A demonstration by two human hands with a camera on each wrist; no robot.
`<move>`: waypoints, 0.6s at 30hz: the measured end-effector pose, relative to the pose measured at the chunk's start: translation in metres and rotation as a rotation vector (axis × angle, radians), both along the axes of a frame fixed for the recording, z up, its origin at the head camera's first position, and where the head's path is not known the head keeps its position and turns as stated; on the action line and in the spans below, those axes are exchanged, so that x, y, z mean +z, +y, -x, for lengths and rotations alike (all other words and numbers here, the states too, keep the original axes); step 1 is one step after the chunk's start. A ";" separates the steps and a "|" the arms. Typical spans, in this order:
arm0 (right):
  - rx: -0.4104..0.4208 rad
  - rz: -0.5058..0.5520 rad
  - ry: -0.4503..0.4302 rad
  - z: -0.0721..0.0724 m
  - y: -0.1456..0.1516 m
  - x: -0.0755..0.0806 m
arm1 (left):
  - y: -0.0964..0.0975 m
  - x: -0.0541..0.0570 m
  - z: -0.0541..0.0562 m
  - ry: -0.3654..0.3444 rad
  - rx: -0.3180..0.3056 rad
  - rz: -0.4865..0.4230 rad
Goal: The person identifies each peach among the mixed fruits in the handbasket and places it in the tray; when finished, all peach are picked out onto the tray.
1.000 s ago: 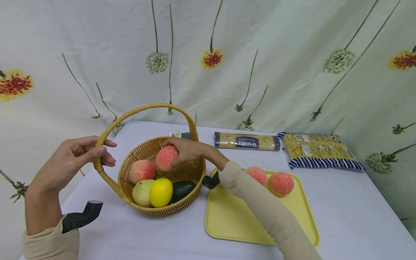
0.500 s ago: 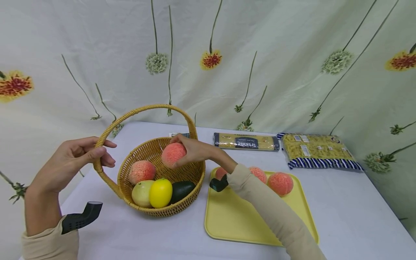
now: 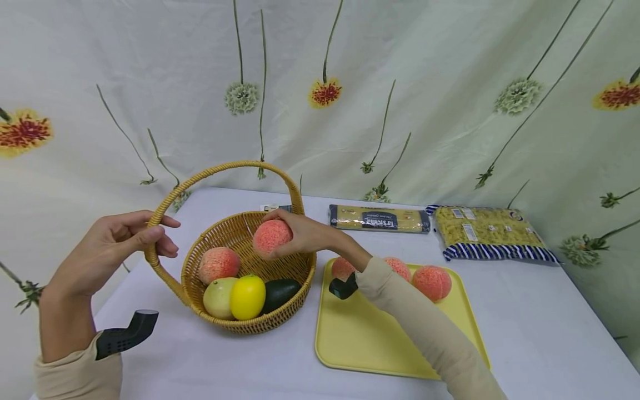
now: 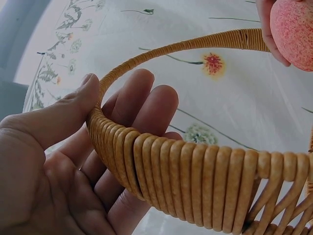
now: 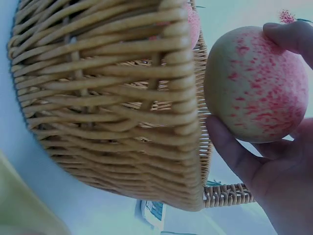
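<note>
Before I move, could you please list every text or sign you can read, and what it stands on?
"la sicilia", as best I can read it: dark label on long yellow pasta packet; smaller script there is blurred.
Too small to read: white labels on clear pasta bag with blue-striped ends.
Too small to read: small pale-and-dark item behind round tan wicker basket.

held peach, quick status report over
Left hand gripping basket handle. Right hand holding peach above basket. Nothing seen blocking peach.
</note>
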State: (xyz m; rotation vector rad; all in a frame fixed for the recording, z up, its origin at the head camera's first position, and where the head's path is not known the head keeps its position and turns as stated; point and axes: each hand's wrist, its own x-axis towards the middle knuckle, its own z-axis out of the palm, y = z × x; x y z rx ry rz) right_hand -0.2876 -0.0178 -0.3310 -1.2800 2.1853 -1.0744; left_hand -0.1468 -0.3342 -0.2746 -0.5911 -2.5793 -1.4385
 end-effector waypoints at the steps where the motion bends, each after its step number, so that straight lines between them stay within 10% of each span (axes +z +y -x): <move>1: -0.011 0.011 -0.013 -0.001 0.001 0.000 | 0.000 0.000 0.000 0.000 0.003 0.004; 18: -0.017 0.092 -0.034 -0.009 0.024 0.000 | 0.002 0.001 -0.001 -0.005 -0.004 -0.008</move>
